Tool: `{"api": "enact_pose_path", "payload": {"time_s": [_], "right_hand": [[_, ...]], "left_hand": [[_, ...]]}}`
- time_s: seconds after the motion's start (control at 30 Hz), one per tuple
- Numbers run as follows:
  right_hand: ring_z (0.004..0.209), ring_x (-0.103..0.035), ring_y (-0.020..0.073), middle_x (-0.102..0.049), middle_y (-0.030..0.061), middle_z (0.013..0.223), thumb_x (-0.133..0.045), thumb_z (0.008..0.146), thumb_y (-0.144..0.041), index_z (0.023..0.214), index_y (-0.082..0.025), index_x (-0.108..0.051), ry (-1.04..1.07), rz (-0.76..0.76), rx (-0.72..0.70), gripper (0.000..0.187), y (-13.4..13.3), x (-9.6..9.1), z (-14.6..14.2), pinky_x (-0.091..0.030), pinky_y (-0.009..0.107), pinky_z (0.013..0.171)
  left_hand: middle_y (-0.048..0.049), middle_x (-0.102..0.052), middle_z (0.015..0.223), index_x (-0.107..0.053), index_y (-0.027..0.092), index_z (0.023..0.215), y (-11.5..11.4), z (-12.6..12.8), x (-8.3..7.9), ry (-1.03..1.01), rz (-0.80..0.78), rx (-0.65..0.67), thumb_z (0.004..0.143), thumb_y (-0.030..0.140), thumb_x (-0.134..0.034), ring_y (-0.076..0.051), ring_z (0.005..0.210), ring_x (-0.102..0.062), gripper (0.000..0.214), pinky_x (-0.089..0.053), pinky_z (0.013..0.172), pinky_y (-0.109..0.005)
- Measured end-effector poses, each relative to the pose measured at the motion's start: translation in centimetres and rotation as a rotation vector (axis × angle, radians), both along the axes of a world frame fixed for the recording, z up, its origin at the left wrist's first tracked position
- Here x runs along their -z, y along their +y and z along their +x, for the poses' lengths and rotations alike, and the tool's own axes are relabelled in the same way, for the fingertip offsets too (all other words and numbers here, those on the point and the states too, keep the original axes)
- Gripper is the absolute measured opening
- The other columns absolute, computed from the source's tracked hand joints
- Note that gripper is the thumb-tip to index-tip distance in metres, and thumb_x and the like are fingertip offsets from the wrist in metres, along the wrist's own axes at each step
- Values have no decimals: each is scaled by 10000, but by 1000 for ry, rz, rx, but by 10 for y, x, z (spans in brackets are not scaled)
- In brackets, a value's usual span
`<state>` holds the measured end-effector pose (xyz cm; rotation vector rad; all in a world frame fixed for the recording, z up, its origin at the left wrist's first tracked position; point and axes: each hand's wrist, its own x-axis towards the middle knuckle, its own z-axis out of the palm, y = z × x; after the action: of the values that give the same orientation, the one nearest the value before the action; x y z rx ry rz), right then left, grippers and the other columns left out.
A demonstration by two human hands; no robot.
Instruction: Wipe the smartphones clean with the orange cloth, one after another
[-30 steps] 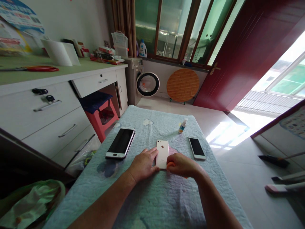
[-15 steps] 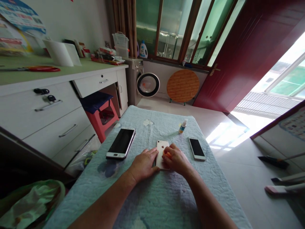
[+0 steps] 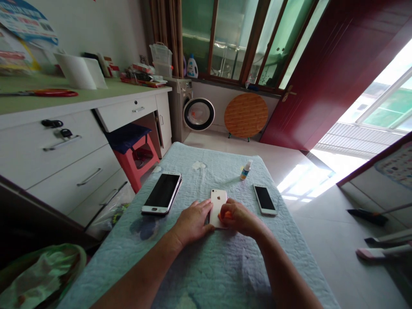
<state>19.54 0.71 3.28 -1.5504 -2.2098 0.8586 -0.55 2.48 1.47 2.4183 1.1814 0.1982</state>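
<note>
A white phone (image 3: 218,202) lies face down in the middle of a light blue quilted cloth (image 3: 206,266). My left hand (image 3: 192,222) rests flat against the phone's left edge, fingers stretched out and pressing on it. My right hand (image 3: 240,218) is curled over the phone's lower right part, pinching a small orange thing (image 3: 227,214) against its back. A larger phone (image 3: 162,192) lies face up to the left, and a smaller phone (image 3: 265,199) lies face up to the right.
A small spray bottle (image 3: 245,170) stands at the far side of the cloth, near a white scrap (image 3: 199,165). A white desk with drawers (image 3: 61,141) and a red stool (image 3: 135,152) are at the left. A washing machine (image 3: 193,109) stands behind.
My right hand moved from the phone's lower right corner up onto its back with the orange thing, then slid slightly back down. My left hand stayed in place.
</note>
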Motion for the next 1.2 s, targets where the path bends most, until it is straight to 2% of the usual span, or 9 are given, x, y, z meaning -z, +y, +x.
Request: {"api": "enact_pose_path", "payload": {"time_s": [0.2,0.4,0.57,0.73,1.03,1.2], "right_hand": [[757,-501,114,-488,13,862,-512,869,-196,804,-180,-626,28,267,228,132,16,25,-6,-380,223,711],[800,-492,131,-488,25,889,-463,896,-222,797,-176,-637,37,378,367,206,32,39,-8,-388,234,756],[857,-489,149,-517,46,930,-413,921,-245,860,-170,-653,-33,370,442,258,35,40,-7,-391,241,812],[874,-481,164,-529,60,939,-421,884,-185,852,-167,-634,-119,358,459,216,35,40,-5,-384,261,845],[822,-494,153,-528,55,877,-469,790,-130,814,-146,-664,-163,241,464,197,30,33,-2,-369,245,752],[775,-507,140,-549,55,845,-485,763,-128,792,-141,-690,-193,172,407,208,22,23,1,-364,228,705]], "left_hand": [[-55,-446,1438,-476,227,1295,0,1,1,-14,15,-15,736,389,-656,-292,1254,-447,609,-359,1059,-385],[-26,-463,1418,-478,249,1293,-2,1,-2,-48,8,-16,727,334,-656,-282,1217,-462,599,-373,1041,-372],[-28,-475,1405,-472,253,1294,-2,1,-3,-63,-4,-17,729,335,-657,-284,1196,-475,601,-382,1030,-379],[-40,-466,1415,-480,249,1283,-1,1,-2,-58,-3,-17,736,345,-650,-292,1228,-456,581,-367,1041,-391],[-49,-444,1439,-478,229,1289,0,1,0,-26,4,-11,735,370,-656,-296,1265,-430,599,-356,1056,-396],[-52,-419,1459,-467,244,1298,0,1,-1,-4,-29,-10,749,394,-649,-295,1292,-413,597,-330,1073,-410]]}}
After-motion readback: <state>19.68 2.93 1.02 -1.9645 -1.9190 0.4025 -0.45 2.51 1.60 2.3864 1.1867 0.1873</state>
